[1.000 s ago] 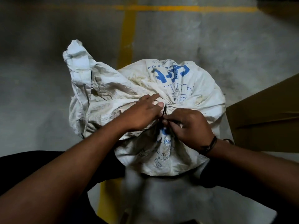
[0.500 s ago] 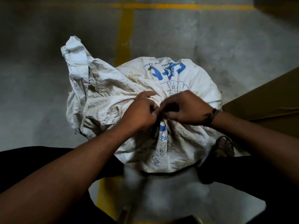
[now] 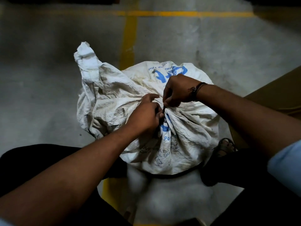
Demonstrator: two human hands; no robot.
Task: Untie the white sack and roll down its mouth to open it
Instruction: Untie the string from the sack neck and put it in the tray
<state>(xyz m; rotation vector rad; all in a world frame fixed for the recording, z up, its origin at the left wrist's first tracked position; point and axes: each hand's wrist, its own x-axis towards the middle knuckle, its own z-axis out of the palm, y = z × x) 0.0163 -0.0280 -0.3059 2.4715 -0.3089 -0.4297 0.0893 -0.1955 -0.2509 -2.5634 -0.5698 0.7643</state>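
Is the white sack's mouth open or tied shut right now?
Tied shut. The white sack bunches at a dark tie, which the left hand and right hand both pinch.

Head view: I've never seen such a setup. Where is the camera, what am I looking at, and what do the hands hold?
No machine here: a person works with bare hands, filmed by one camera worn on their head, looking down. A crumpled white woven sack with blue print stands on the grey concrete floor, which bears yellow painted lines; brown cardboard shows at the right. The sack's mouth is gathered and tied with a thin dark cord. The left hand and the right hand both pinch that cord at the knot. The sack is not yet open.
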